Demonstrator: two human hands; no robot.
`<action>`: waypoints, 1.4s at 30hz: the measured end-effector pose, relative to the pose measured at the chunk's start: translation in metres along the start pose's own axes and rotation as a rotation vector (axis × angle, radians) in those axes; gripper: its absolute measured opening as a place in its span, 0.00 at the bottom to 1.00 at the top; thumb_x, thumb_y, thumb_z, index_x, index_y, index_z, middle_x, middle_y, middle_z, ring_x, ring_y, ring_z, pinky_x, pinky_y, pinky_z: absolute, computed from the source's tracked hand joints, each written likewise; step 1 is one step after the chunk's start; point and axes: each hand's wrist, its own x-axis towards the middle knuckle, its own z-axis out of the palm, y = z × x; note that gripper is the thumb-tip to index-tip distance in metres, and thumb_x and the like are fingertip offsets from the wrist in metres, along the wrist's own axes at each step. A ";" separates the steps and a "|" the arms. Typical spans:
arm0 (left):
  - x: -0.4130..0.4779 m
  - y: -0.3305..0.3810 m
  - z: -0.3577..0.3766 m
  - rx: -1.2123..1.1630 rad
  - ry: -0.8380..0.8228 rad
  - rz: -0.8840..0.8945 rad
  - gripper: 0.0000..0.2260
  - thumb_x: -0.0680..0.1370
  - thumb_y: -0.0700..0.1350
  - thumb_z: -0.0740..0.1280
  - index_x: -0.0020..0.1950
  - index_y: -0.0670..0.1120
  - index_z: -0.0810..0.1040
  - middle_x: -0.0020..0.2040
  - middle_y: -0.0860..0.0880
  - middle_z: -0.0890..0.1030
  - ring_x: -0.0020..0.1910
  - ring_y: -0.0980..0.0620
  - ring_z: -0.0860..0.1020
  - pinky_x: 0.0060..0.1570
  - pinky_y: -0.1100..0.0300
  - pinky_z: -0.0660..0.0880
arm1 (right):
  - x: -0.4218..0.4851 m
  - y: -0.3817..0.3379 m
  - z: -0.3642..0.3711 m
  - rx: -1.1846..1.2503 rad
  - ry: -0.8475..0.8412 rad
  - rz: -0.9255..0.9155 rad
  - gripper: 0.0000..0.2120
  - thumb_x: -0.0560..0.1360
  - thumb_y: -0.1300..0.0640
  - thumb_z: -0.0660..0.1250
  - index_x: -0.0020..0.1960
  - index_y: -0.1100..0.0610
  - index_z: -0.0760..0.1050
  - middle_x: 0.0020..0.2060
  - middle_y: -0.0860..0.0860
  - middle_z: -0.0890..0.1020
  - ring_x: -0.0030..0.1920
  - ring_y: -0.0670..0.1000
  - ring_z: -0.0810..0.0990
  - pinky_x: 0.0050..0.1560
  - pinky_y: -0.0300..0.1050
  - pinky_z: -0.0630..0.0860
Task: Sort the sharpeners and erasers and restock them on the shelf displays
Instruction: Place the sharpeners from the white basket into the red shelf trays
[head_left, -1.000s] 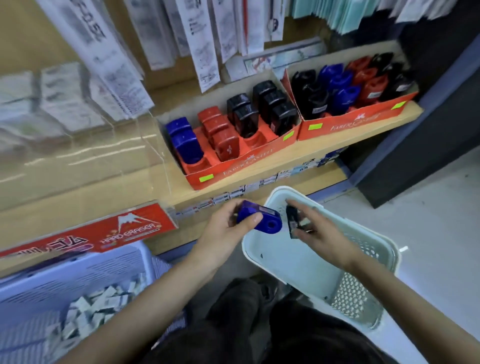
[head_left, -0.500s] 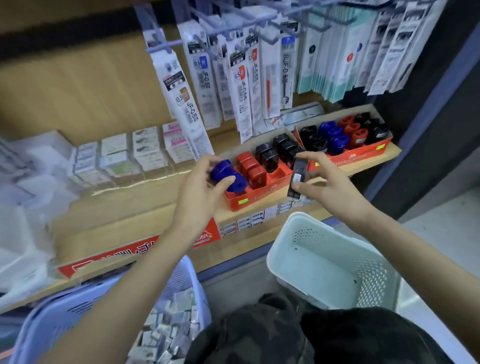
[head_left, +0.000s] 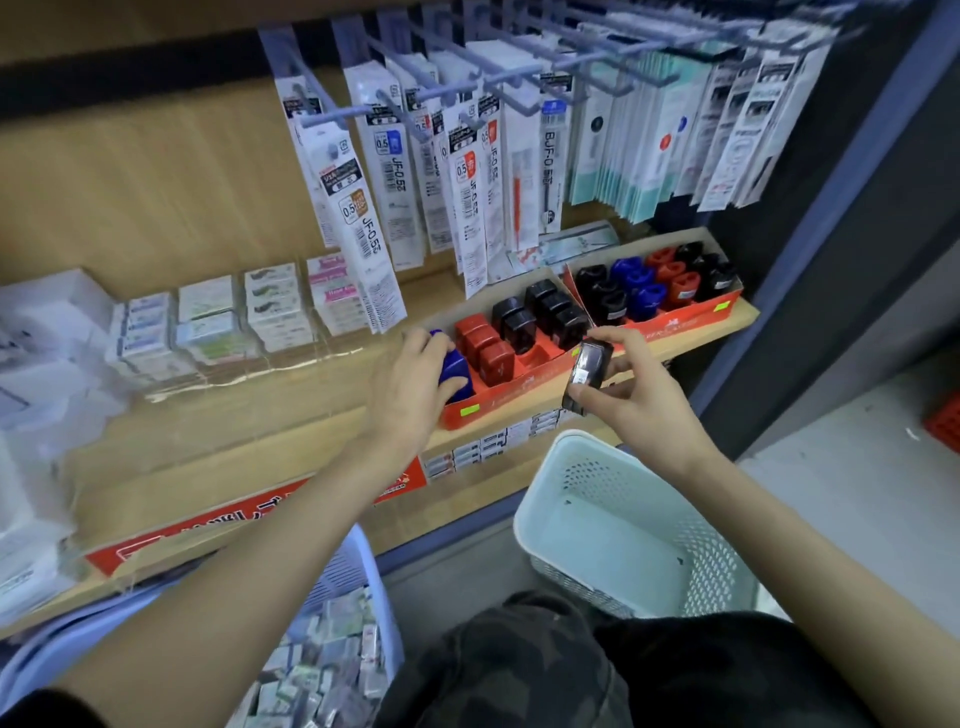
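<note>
Sharpeners by colour.
Our left hand (head_left: 410, 387) grips the blue sharpener (head_left: 457, 371) at the tray's (head_left: 498, 410) left end, and we should seat it square; our right hand (head_left: 644, 405) pinches the black sharpener (head_left: 589, 371).

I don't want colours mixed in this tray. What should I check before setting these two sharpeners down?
1. Left hand grips the blue sharpener: ok.
2. Blue sharpener is at the red tray's left end, beside the red row: ok.
3. Blue sharpener fully seated in its slot: cannot tell, the hand covers it.
4. Right hand pinches the black sharpener: ok.
5. Free slot in front of the black row: ok.
</note>
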 end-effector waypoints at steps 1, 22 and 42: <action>0.001 -0.001 0.001 0.013 -0.007 0.012 0.17 0.75 0.48 0.69 0.62 0.44 0.73 0.60 0.45 0.73 0.55 0.44 0.75 0.53 0.53 0.73 | 0.000 0.000 -0.001 0.000 0.008 0.002 0.24 0.73 0.60 0.70 0.65 0.46 0.66 0.45 0.44 0.75 0.38 0.42 0.79 0.36 0.26 0.71; -0.012 -0.018 0.017 -0.012 -0.032 0.055 0.27 0.76 0.50 0.67 0.74 0.47 0.64 0.72 0.47 0.66 0.69 0.48 0.66 0.69 0.54 0.58 | 0.084 -0.001 0.044 -0.285 0.191 -0.019 0.17 0.73 0.50 0.71 0.56 0.56 0.71 0.51 0.51 0.79 0.51 0.50 0.76 0.49 0.44 0.72; -0.016 -0.017 0.023 -0.031 0.036 0.029 0.25 0.75 0.47 0.70 0.70 0.45 0.70 0.68 0.47 0.72 0.63 0.46 0.72 0.66 0.53 0.63 | 0.078 0.021 0.047 -0.645 0.147 -0.231 0.18 0.78 0.52 0.64 0.63 0.61 0.70 0.60 0.55 0.68 0.41 0.49 0.73 0.41 0.43 0.71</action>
